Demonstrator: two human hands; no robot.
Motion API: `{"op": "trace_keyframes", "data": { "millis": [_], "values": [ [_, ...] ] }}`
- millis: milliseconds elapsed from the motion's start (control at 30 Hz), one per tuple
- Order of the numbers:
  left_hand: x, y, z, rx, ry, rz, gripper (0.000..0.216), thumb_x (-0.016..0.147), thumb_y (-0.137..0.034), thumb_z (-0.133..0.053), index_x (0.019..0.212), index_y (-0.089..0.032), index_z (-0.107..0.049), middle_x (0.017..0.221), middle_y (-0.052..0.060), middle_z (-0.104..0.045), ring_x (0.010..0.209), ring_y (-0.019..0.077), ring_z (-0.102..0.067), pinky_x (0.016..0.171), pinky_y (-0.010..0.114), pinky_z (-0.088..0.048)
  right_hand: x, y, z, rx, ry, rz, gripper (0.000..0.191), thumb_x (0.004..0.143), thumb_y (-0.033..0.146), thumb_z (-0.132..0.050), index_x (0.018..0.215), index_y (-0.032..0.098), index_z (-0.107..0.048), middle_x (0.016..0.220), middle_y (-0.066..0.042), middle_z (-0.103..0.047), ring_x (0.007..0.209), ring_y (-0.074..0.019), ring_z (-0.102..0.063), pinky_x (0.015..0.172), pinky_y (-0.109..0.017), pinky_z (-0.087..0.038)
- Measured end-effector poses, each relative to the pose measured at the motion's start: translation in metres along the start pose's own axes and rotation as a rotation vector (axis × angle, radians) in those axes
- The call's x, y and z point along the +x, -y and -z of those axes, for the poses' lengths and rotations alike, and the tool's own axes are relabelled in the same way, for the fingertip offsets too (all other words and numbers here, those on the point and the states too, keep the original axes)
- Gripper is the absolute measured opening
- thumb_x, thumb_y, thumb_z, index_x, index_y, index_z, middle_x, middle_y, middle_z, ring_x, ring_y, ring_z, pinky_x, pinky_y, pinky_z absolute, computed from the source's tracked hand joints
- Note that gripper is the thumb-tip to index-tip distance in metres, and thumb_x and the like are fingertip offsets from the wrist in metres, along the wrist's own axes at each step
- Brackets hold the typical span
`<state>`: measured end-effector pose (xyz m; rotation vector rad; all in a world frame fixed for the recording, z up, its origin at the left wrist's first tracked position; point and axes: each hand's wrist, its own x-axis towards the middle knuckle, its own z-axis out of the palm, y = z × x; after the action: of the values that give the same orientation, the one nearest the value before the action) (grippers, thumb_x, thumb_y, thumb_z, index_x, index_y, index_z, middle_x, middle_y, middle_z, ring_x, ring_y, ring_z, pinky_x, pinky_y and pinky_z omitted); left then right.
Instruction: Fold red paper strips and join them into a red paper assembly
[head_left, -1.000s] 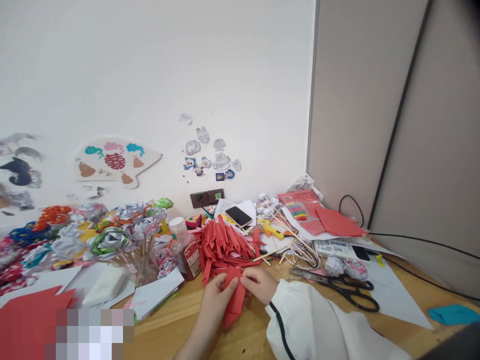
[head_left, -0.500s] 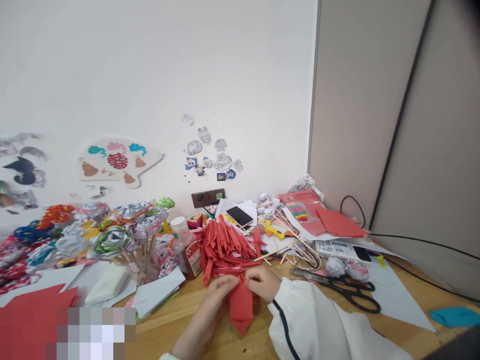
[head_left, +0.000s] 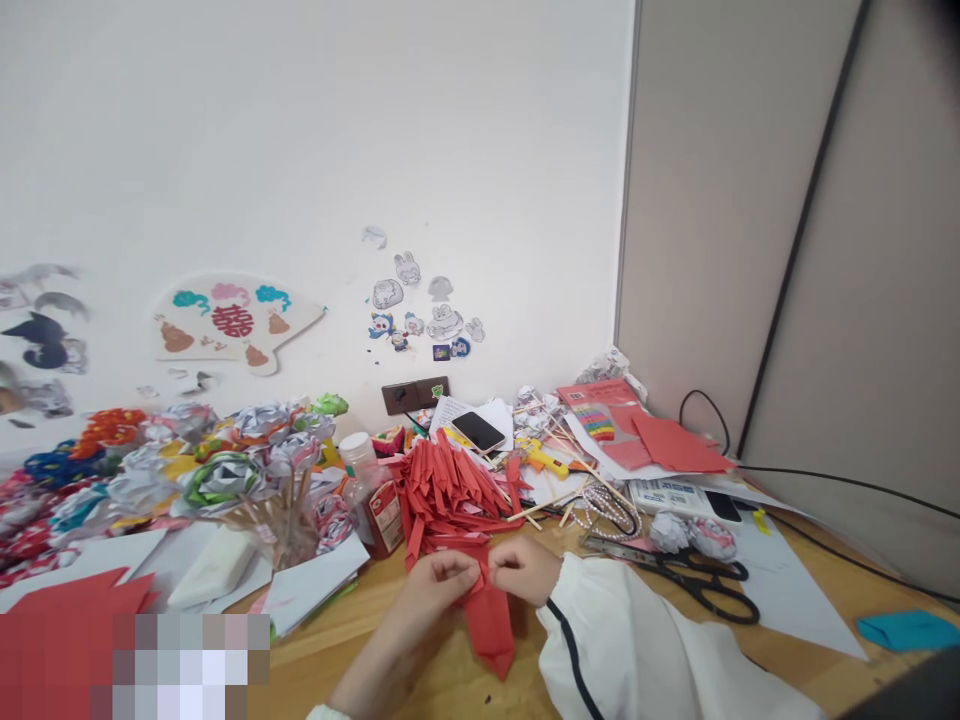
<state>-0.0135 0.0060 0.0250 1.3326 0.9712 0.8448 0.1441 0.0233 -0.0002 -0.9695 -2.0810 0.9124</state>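
Both hands pinch the top of a folded red paper piece (head_left: 495, 620) that points down toward me over the wooden desk (head_left: 420, 665). My left hand (head_left: 439, 585) grips its upper left edge, fingers closed. My right hand (head_left: 525, 568), in a white sleeve, grips the upper right edge, fingers closed. Just behind the hands lies a heap of folded red paper strips (head_left: 450, 490).
Black scissors (head_left: 701, 580) lie to the right, with wooden sticks (head_left: 559, 495), a yellow glue gun (head_left: 544, 458) and a phone (head_left: 478, 431) behind. A glue bottle (head_left: 371, 495) and paper flowers (head_left: 225, 470) stand left. Red sheets (head_left: 667, 440), cables and a teal paper (head_left: 904, 628) lie right.
The red piece has been turned between the hands: its point swung from lower left to lower right, and both hands shifted slightly right and closed on its top.
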Motion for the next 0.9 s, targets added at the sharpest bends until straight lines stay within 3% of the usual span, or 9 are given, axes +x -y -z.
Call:
{"op": "trace_keyframes", "data": {
  "millis": [200,533,667,900],
  "values": [
    [-0.0018,-0.0064,0.0033,0.034,0.064,0.037,0.025,0.052,-0.033,-0.063,0.063,-0.01,-0.061,0.055,0.002,-0.058,0.048,0.0081,-0.048,0.05,0.02,-0.035,0.0013,-0.0004,0.0016,0.054,0.038,-0.009,0.014,0.062,0.013,-0.042,0.049,0.013,-0.046,0.045,0.006,-0.033,0.046,-0.0056,-0.032,0.042,-0.015,-0.023],
    [-0.0017,-0.0097,0.0032,0.231,0.036,-0.023,0.021,0.052,-0.029,-0.062,0.058,-0.009,-0.06,0.05,0.0,-0.056,0.045,0.0068,-0.044,0.046,0.018,-0.032,0.0007,-0.0002,0.0024,0.097,0.052,0.009,0.013,0.061,0.012,-0.043,0.049,0.013,-0.049,0.046,0.006,-0.037,0.046,-0.0052,-0.033,0.043,-0.015,-0.024],
    [-0.0016,-0.009,0.0027,0.204,0.033,-0.021,0.02,0.051,-0.028,-0.063,0.057,-0.01,-0.057,0.049,-0.001,-0.054,0.045,0.0071,-0.045,0.046,0.018,-0.034,0.0017,-0.0043,0.0011,0.119,0.038,-0.011,0.012,0.062,0.013,-0.043,0.053,0.013,-0.052,0.047,0.006,-0.04,0.047,-0.0055,-0.035,0.044,-0.015,-0.026],
    [-0.0039,-0.0033,0.0033,0.152,0.137,0.003,0.022,0.051,-0.029,-0.063,0.059,-0.011,-0.054,0.047,-0.001,-0.055,0.042,0.0087,-0.048,0.045,0.02,-0.037,0.0004,0.0014,0.0025,0.134,0.063,-0.017,0.013,0.062,0.013,-0.044,0.054,0.013,-0.053,0.047,0.006,-0.04,0.048,-0.0056,-0.035,0.044,-0.015,-0.026]
  ]
}}
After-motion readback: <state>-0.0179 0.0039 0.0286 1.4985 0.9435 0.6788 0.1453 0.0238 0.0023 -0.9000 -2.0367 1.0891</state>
